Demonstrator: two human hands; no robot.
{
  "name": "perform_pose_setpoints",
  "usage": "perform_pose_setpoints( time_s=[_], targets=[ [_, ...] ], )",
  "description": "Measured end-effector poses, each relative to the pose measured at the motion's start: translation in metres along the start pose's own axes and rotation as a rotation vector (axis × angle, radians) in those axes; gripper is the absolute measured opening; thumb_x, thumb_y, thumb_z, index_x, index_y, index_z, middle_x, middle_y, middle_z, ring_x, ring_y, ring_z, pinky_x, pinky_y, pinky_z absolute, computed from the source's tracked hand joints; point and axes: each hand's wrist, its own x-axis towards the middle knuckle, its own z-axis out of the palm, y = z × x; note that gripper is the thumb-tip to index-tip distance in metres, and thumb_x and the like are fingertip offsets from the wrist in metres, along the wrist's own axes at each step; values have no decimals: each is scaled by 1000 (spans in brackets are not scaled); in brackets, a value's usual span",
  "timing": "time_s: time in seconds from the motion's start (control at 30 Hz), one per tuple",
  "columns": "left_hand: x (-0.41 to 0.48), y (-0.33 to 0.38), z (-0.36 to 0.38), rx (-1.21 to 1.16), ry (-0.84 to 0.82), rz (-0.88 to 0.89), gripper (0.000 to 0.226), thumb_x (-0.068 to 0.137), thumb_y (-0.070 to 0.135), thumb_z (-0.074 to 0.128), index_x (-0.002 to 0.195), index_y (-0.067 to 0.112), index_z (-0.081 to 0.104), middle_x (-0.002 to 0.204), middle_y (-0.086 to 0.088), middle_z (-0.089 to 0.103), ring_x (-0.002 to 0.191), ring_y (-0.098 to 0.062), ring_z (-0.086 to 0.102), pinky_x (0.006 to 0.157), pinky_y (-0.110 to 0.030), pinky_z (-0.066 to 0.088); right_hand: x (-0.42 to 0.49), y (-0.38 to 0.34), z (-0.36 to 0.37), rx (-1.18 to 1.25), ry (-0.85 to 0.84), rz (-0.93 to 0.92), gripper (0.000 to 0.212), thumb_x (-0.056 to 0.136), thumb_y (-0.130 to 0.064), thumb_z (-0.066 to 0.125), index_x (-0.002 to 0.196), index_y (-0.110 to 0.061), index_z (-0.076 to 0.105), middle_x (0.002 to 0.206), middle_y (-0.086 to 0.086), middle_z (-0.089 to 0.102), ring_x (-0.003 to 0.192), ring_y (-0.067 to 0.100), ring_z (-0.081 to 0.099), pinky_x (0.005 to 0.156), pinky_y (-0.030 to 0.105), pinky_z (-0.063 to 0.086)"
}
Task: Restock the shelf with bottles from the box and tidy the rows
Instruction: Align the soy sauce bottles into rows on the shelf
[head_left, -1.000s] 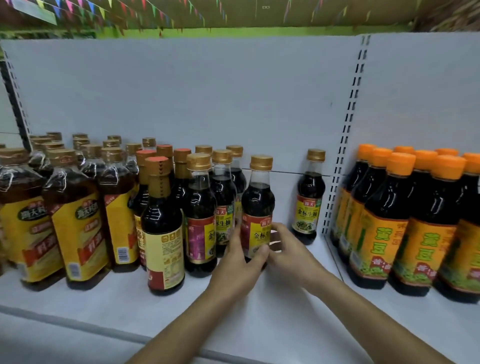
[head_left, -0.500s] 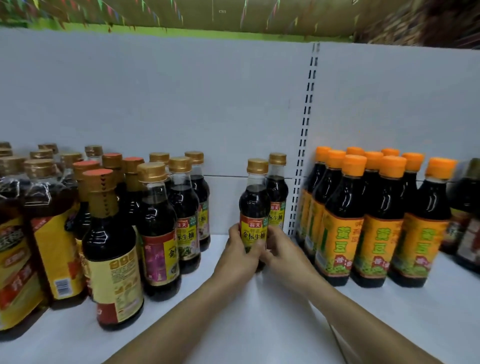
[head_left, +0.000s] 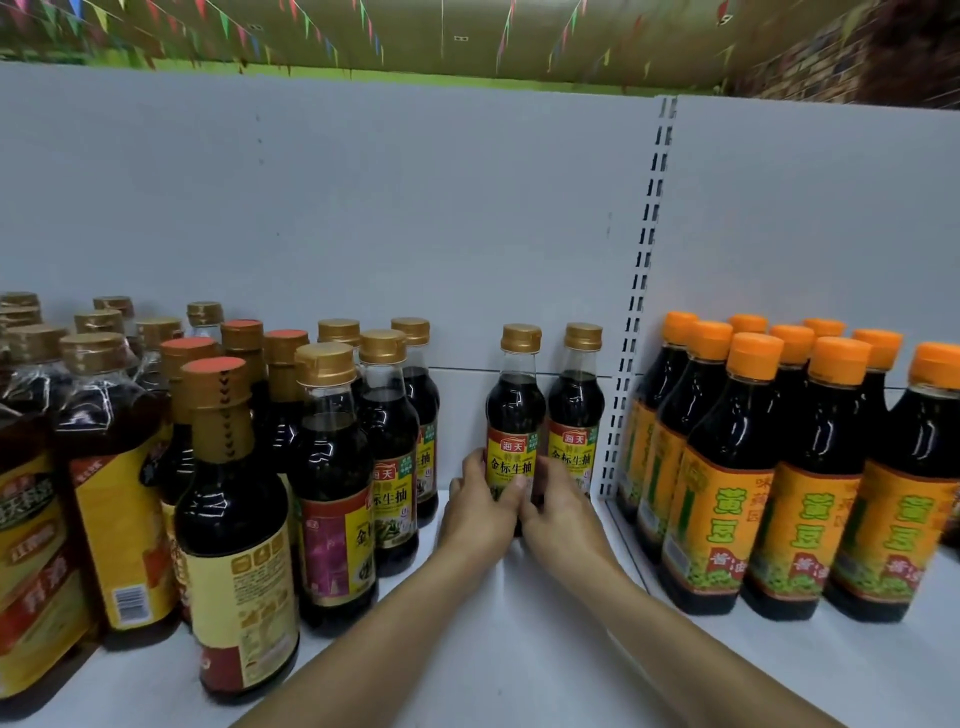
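A small dark soy sauce bottle (head_left: 515, 415) with a gold cap and a yellow-and-red label stands upright on the white shelf (head_left: 519, 649). My left hand (head_left: 478, 514) and my right hand (head_left: 558, 512) both grip its lower part, one on each side. A matching bottle (head_left: 577, 410) stands just to its right, near the back panel. Three more of the same kind (head_left: 389, 441) stand in a row to the left, with a gap between them and the held bottle.
Large yellow-labelled bottles (head_left: 104, 493) and red-capped dark bottles (head_left: 228, 519) crowd the left of the shelf. Orange-capped bottles (head_left: 753, 467) fill the bay on the right, past the slotted upright (head_left: 634, 338). The white back panel (head_left: 363, 208) rises behind everything.
Both hands have carried the small bottle to the right and farther back, away from the left row, until it stands next to the lone matching bottle.
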Motion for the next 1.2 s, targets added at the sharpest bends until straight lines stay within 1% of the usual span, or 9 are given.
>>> perform_pose_setpoints(
  time_s=[0.13,0.23,0.3,0.4,0.57,0.77,0.93,1.1,1.2],
  targets=[
    [9,-3,1,-9,68,-5,57,92,46,66,143,38,40,131,4,60,116,-21,62,101,-47,51,-3,-1,10,53,-50,6,54,102,-23,53,150,-26,31,142,-2,55,126,16,55,99,29,45],
    [11,-3,1,27,89,4,60,92,42,70,143,38,41,129,6,59,116,-20,61,99,-45,52,-4,-2,13,66,-75,13,63,100,-15,53,155,-24,24,147,-2,51,130,14,52,95,20,37],
    [10,-5,0,48,88,3,62,92,31,71,145,39,40,131,6,58,119,-20,60,101,-45,50,-3,-1,14,56,-81,13,68,98,-8,51,156,-26,22,146,-3,50,129,13,51,93,16,34],
    [12,-9,0,67,85,9,67,92,15,69,148,39,39,135,4,58,124,-20,57,106,-43,48,-2,0,16,52,-92,4,77,93,-3,51,158,-30,20,151,-5,45,134,13,48,102,18,34],
    [10,-8,-1,62,74,11,70,92,12,68,149,40,39,136,4,57,124,-18,57,107,-42,48,-1,1,17,62,-110,-17,80,90,-2,50,158,-31,19,153,-5,42,139,12,43,109,22,33],
    [2,6,-2,65,53,-13,63,92,22,61,146,44,35,136,3,54,117,-21,60,101,-45,51,-2,-4,3,23,-51,-32,59,92,-5,52,144,-30,42,135,-4,57,125,15,54,95,26,42],
    [-12,32,-10,122,102,38,67,98,26,57,155,32,23,146,-5,40,130,-27,49,103,-42,46,-1,-23,-16,-95,44,-135,48,98,-15,54,143,-23,43,138,-1,51,122,18,54,102,36,46],
    [-25,75,-33,188,147,139,61,102,23,51,157,25,25,157,-5,32,140,-25,41,106,-36,38,7,-54,-36,-81,-95,-257,40,96,-21,56,136,-25,54,127,-5,62,116,12,60,97,37,53],
    [-32,103,-53,250,156,219,59,102,22,48,157,22,27,158,-7,32,141,-24,42,113,-39,39,12,-74,-44,-88,-150,-318,27,93,-19,55,119,-23,59,109,-5,66,99,14,62,78,31,52]
  ],
)
